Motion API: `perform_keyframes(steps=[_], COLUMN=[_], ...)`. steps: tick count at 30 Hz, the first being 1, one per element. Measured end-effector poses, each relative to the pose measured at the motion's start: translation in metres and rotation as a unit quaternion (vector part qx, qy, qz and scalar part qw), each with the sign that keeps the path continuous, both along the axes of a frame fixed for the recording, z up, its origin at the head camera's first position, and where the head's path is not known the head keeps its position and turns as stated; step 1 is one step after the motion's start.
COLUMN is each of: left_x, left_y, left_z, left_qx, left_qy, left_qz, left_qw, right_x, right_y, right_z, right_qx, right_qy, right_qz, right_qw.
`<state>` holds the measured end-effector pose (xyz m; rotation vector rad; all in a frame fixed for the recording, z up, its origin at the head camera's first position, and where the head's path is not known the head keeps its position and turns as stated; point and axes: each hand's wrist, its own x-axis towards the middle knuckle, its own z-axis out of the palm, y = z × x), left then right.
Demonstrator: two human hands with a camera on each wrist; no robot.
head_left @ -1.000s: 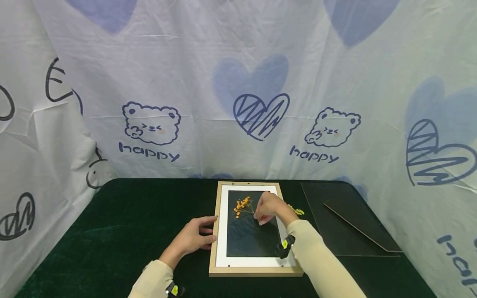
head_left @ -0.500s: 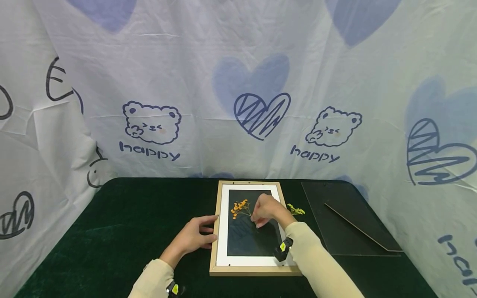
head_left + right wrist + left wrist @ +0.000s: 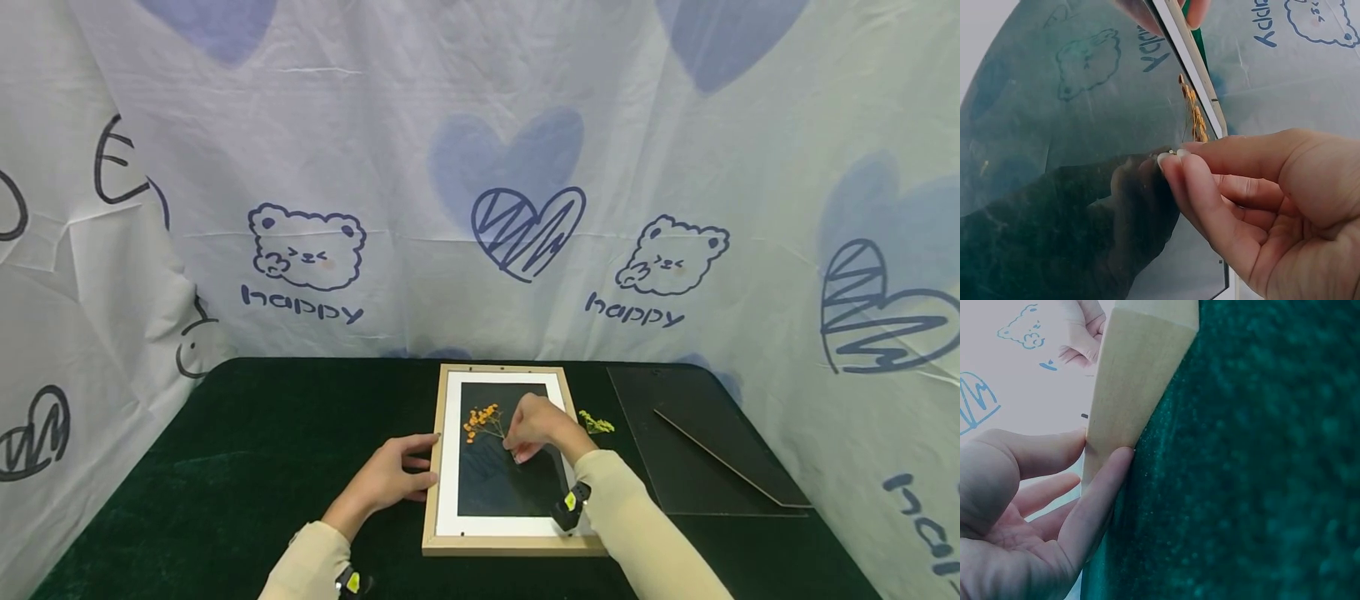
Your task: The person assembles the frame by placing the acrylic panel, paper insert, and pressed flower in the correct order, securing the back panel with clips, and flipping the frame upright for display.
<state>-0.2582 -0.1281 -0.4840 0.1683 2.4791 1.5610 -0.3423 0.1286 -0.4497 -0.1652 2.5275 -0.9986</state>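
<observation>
A sprig of small orange flowers lies over the dark glass panel of a light wooden picture frame with a white inner border. My right hand pinches the sprig's thin stem between thumb and fingertips above the glass. In the right wrist view the orange flowers point away from those fingertips, and the glass mirrors the hand. My left hand rests against the frame's left side, fingers spread and fairly straight. The left wrist view shows its thumb and a finger touching the wooden rail.
Right of the frame lies a yellow-green sprig, partly behind my right forearm. Dark flat boards lie at the table's right, one with a raised edge. Dark green cloth covers the table. A printed white curtain stands behind.
My right hand has shifted slightly left and toward me, carrying the orange flower sprig with it. More of the yellow-green sprig shows. My left hand has stayed at the frame's left side.
</observation>
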Motion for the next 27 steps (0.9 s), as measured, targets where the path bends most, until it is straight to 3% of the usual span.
perform_keyframes(steps=[5, 15, 27], left_x=[-0.001, -0.002, -0.002], left_y=[0.0, -0.001, -0.001], left_z=[-0.001, -0.002, -0.001], left_qx=[0.001, 0.005, 0.005], left_qy=[0.001, 0.001, -0.003], left_qz=[-0.001, -0.003, -0.004], left_qw=[1.0, 1.0, 1.0], right_x=[0.004, 0.011, 0.011], right_y=[-0.004, -0.011, -0.007], right_z=[0.0, 0.003, 0.003], right_qx=[-0.013, 0.012, 0.021], right_qy=[-0.003, 0.025, 0.025], right_qz=[0.006, 0.001, 0.007], right_qw=[0.9999, 0.9996, 0.9994])
